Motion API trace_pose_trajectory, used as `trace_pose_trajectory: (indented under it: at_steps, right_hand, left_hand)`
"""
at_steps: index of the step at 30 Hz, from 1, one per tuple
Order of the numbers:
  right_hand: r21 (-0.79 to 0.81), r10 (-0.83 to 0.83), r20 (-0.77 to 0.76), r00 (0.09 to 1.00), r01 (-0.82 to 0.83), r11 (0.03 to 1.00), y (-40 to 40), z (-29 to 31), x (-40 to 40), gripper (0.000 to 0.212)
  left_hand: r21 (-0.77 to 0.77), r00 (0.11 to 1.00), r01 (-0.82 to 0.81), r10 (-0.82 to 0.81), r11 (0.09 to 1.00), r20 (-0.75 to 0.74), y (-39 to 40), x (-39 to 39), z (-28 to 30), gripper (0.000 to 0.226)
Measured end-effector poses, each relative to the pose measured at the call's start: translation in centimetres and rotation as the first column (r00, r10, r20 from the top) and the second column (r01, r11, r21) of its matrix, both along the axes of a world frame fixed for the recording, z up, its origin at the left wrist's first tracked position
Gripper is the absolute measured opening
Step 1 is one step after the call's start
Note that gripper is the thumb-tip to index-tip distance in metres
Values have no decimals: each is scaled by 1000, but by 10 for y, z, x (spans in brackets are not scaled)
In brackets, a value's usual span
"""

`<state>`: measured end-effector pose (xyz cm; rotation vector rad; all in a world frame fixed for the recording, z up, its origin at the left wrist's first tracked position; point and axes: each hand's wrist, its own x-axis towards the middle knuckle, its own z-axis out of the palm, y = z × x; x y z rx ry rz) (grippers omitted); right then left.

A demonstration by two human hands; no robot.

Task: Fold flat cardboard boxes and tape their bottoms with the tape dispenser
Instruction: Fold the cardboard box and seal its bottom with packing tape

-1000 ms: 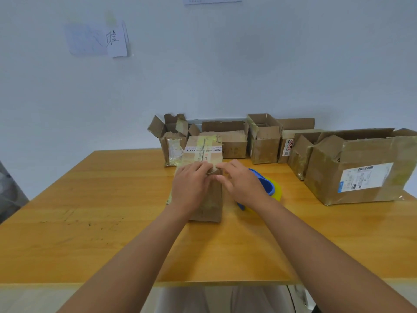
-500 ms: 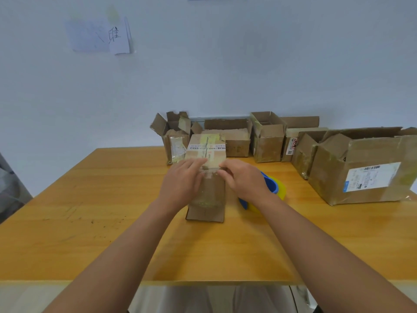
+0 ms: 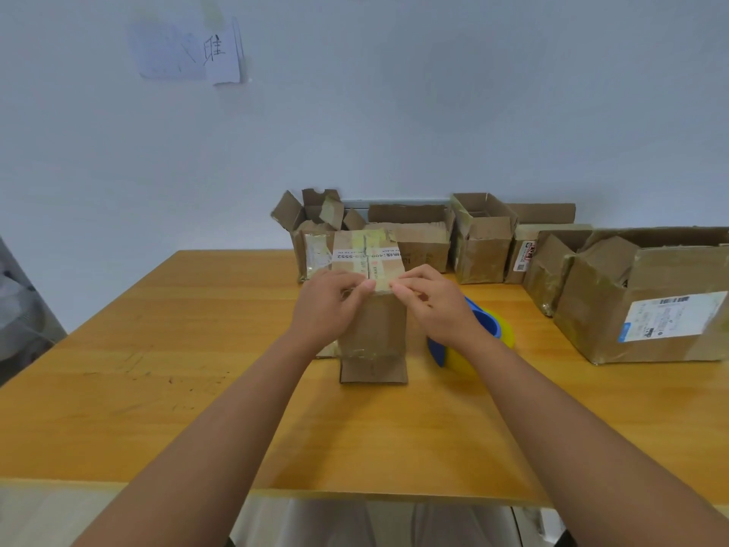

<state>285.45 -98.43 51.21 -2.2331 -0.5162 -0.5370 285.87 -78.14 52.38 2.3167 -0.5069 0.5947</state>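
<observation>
Here, nearest first, is what we saw.
Table [image 3: 197, 388]: we saw its wooden top run from the near edge back to the wall.
Small box [image 3: 372, 333]: it stood upright mid-table, its taped flaps on top and a strip of its cardboard flat on the table in front.
Left hand [image 3: 327, 305]: we saw its grip narrow, fingers curled at the box's top front edge, thumb meeting the flap.
Right hand [image 3: 434, 305]: its grip was likewise narrow, fingertips pinching the same edge from the right.
Tape dispenser [image 3: 485, 333]: blue and yellow, it lay just right of the box, partly behind our right wrist.
Large box [image 3: 647, 298]: open-topped, labelled, at the right.
Row of open boxes [image 3: 418, 238]: against the wall.
Paper sheets [image 3: 185, 53]: stuck high on the wall.
</observation>
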Motion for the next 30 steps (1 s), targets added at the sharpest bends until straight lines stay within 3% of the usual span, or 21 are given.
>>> trace_pose_trajectory:
  at_steps: [6,14,22,30]
  right_hand:
    - [186,10,-110,994,11,983,0,2,7,25]
    - [23,12,54,998,-14,1000,0,-1,6,16]
    - [-249,-31,177,984,75,966,2,2,2,30]
    - [-315,-46,252,967,127,941,10,4,3,27]
  left_hand:
    - [-18,1000,-19,19,1000,17,0,3,-5,25]
    - [15,993,-14,12,1000,121,3,0,-9,29]
    - [83,975,-8,-10,997,220,5,3,-13,23]
    - [102,978,-25,4,994,209,10,5,-20,36]
